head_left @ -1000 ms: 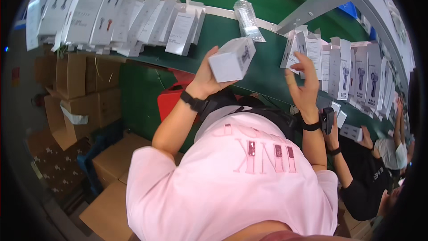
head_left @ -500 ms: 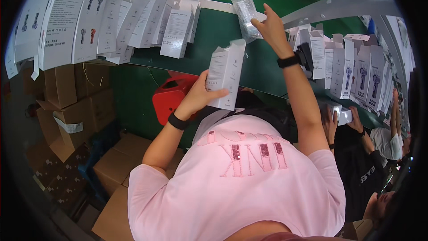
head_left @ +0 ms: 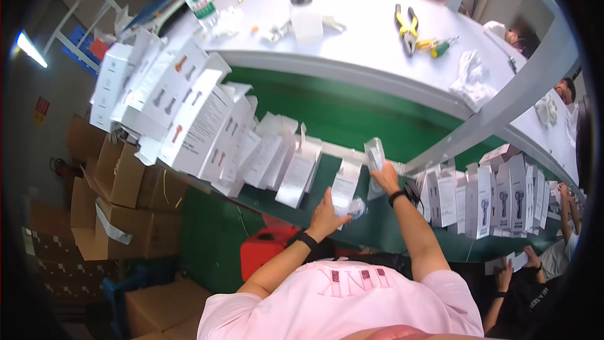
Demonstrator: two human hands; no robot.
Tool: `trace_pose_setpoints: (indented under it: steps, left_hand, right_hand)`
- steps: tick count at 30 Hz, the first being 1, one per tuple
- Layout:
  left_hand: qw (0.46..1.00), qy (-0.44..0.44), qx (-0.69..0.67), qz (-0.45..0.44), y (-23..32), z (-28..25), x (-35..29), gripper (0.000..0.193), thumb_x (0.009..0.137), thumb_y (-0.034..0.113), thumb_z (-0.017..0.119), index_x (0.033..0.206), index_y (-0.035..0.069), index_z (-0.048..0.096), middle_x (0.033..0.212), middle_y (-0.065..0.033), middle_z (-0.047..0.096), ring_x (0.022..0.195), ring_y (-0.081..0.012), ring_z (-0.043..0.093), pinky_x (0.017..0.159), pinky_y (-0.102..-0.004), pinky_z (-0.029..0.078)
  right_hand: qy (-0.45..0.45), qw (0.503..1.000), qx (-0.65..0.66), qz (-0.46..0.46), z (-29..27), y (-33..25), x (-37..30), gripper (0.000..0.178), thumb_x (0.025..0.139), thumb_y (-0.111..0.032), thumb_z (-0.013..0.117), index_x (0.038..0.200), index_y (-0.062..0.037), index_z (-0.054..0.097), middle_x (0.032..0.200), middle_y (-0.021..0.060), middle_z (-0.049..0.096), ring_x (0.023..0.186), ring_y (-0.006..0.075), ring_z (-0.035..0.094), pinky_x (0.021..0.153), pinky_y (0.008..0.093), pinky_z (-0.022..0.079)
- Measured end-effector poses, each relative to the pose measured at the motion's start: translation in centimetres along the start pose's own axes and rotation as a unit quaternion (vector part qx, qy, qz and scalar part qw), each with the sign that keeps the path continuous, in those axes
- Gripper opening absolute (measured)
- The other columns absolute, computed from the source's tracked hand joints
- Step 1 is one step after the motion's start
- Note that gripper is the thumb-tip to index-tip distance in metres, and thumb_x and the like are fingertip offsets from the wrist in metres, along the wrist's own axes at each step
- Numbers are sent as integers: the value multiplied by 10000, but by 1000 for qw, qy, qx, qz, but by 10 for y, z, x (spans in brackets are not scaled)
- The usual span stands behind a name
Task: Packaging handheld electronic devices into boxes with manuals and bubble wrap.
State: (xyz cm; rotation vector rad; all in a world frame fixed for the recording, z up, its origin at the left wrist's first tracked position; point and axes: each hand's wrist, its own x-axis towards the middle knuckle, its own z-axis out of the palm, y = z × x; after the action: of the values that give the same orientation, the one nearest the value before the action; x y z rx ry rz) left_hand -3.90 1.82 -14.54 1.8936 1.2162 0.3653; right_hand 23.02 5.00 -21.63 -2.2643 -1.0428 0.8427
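My left hand (head_left: 327, 217) is closed around a white printed carton (head_left: 345, 189), tilted over the green bench, its top flap standing up. Beside its lower end is a small clear-wrapped bundle (head_left: 357, 208); whether my left hand touches it, I cannot tell. To the right, my right hand (head_left: 386, 178) grips a bubble-wrapped package (head_left: 375, 154), which points away from me. A narrow gap separates package and carton. What the bubble wrap covers is not visible.
White cartons (head_left: 217, 132) crowd the bench's left, with more cartons (head_left: 497, 198) at right. A grey post (head_left: 465, 129) slants near my right arm. The far white table holds a bottle (head_left: 196, 0) and pliers (head_left: 408, 31). A red container (head_left: 264, 255) sits below.
The view has tilted up, bringing the far table in. My left hand has carried the carton forward over the bench. My right hand's fingers, spread before, have closed on the bubble-wrapped package.
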Motion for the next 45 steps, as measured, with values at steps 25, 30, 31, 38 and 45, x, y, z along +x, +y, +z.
trace_pose_setpoints:
  steps: [25,30,31,38,45]
  left_hand:
    - [989,-9,135,-58,-23,26,34,1115,655,299,840,1469,25,128,1260,-256,475,1107,-447,520,929,-485,457]
    - [991,8,120,-57,-31,30,23,1154,663,301,839,1483,17,78,1286,-260,463,1127,-444,514,952,-465,450]
    - [991,9,120,-57,-33,30,23,1154,663,301,839,1483,17,78,1286,-260,463,1127,-444,514,952,-465,450]
    - [993,20,113,-32,-34,25,31,1296,630,420,863,1477,-49,2,1254,-345,479,1108,-452,539,933,-441,472]
    - [991,13,134,-17,-36,22,39,1271,655,446,843,1476,-63,17,1312,-338,440,1174,-447,498,974,-444,437]
  right_hand:
    - [138,900,350,-221,-147,-74,-188,584,743,34,712,1274,-23,475,1211,91,530,1118,191,525,969,321,412]
    - [161,894,286,-304,-149,-81,-194,567,776,53,695,1279,-40,449,1167,58,533,1067,164,527,925,299,429]
    - [159,893,298,-298,-150,-84,-196,567,755,47,706,1261,-40,466,1189,70,527,1097,180,520,956,310,412]
    - [145,840,435,-289,-143,-92,-191,660,708,12,772,1277,-68,449,1240,82,508,1165,199,500,1017,343,397]
    - [159,845,452,-240,-163,-96,-204,668,662,-50,820,1239,-36,484,1271,147,511,1210,292,489,1032,365,371]
